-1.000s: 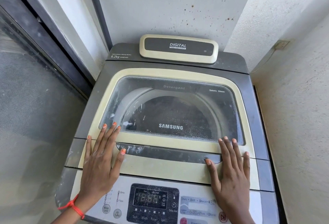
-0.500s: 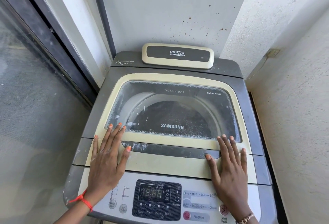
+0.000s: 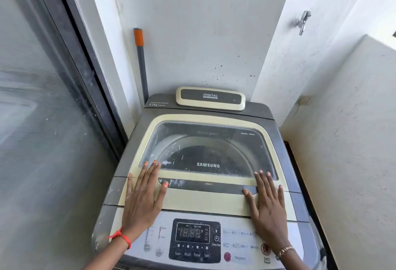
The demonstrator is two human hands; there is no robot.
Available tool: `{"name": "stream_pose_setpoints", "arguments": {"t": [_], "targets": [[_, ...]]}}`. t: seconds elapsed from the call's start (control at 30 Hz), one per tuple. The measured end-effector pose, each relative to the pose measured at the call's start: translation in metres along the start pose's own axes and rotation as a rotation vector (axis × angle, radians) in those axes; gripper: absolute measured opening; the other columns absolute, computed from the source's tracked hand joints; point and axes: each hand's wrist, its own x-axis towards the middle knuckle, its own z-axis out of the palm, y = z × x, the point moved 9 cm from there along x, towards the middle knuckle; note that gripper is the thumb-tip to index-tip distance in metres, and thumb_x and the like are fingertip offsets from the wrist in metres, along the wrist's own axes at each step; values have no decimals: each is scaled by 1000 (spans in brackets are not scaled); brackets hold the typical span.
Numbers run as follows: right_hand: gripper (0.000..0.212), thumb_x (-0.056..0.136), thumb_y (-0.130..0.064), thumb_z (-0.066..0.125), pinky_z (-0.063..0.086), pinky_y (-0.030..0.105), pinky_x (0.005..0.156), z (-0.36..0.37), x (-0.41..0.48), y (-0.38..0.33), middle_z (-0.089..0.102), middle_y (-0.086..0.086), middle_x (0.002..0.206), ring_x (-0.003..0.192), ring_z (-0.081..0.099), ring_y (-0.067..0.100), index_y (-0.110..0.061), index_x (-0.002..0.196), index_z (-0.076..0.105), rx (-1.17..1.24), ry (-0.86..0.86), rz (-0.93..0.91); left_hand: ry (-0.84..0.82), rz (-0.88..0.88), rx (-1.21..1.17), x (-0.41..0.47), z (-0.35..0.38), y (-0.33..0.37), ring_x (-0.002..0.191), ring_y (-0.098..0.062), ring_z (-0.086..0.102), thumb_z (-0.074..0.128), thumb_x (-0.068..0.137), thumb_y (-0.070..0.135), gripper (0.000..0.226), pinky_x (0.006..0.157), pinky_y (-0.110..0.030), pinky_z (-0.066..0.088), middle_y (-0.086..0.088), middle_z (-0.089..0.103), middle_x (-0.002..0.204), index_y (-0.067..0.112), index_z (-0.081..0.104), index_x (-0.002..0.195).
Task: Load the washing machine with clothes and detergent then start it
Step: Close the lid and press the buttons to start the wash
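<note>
Lower centre: washing machine (image 3: 260, 110), lid (image 3: 203, 202) shut. On it my left hand (image 3: 141, 197) and right hand (image 3: 267, 203) lie flat, fingers spread, holding nothing. The handle recess (image 3: 205, 186) runs left-to-right between my thumbs, a tip at each end; I judge either hand equally near.

My left nails (image 3: 165, 184) are orange, wrist thread (image 3: 121, 236) red, bracelet (image 3: 284, 250) gold; the washing machine (image 3: 203, 201) is grey and cream.
</note>
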Motion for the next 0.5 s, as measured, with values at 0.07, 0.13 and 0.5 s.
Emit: {"name": "stream_pose_setpoints", "arguments": {"t": [0.07,0.13,0.5], "targets": [[73,86,-69,6,-10,28,117,0,0,-1,13,-10,154,142,-6,0,-26,146,12,1,-2,2,17,12,-13,0,-2,2,144,-1,-2,-5,84,68,75,119,-41,-4,17,7,154,31,8,148],[74,85,-70,3,-10,29,117,1,0,-1,8,-12,154,141,-9,-1,-28,146,8,8,-1,-1,30,18,-19,1,-2,2,143,0,-7,-8,82,70,75,119,-41,-6,18,2,154,33,3,147],[71,92,-63,16,-7,24,114,-3,-3,-44,26,-4,151,141,-7,2,-19,147,13,-83,-33,-35,136,29,41,6,-8,22,143,-1,-9,10,95,56,66,116,-40,-8,3,26,153,18,18,148]]}}
